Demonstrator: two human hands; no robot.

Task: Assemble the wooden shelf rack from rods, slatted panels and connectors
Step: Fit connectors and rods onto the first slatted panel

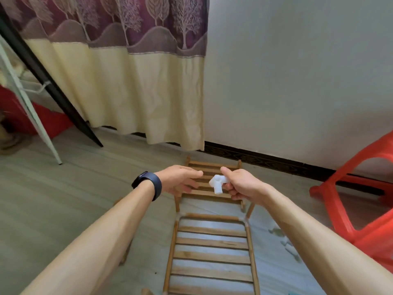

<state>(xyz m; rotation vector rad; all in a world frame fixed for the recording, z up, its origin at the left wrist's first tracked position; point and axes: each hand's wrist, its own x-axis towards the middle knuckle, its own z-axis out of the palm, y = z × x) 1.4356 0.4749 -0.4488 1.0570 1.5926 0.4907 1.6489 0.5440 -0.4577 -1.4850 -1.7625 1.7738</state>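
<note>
Legible text, labels, brands, numbers, signs: none.

- Curtain (131,60), far left: printed tree and leaf motifs only (ornament, not lettering).
- Wristband (152,185), centre left: dark, its face too small to read.
- Connector (218,184), centre: plain white surface with no mark that can be made out.
- Skirting board (265,160), far right along the wall: a faint repeating pattern, blurred, not readable as characters.

I note a white connector (217,184), light-brown slatted panels (212,241), a red plastic chair (340,192), a dark blue wristband (152,184), and a purple tree-patterned, cream-hemmed curtain (127,60).
</note>
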